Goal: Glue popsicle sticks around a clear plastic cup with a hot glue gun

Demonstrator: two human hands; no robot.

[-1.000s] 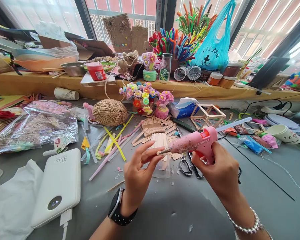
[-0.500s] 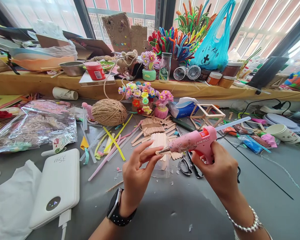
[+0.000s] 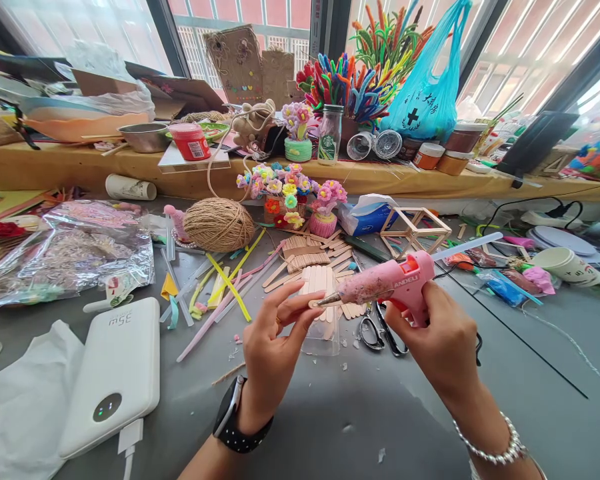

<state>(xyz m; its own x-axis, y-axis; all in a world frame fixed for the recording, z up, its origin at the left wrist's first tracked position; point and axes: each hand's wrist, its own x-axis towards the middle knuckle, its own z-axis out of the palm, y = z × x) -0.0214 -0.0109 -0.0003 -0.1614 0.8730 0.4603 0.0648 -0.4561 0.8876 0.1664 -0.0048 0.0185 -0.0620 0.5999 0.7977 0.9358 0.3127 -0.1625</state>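
Note:
My right hand (image 3: 437, 343) grips a pink glue gun (image 3: 390, 285), its metal nozzle pointing left. The nozzle tip touches the end of a wooden craft stick (image 3: 316, 302) that my left hand (image 3: 275, 347) pinches between thumb and fingers. Just behind the stick lies a flat panel of glued craft sticks (image 3: 320, 280) on the grey table (image 3: 360, 413). Black-handled scissors (image 3: 377, 331) lie under the gun.
A white power bank (image 3: 113, 373) and white paper sit at the left. A twine ball (image 3: 219, 225), plastic straws (image 3: 225, 283), small flower pots (image 3: 293, 197), a wooden stick frame (image 3: 415, 230) and a cellophane bag (image 3: 65, 250) crowd the table. Jars and pipe cleaners line the back shelf.
The view has barely shifted. Both hands hold almost still, with the glue gun's nozzle staying at the stick's end.

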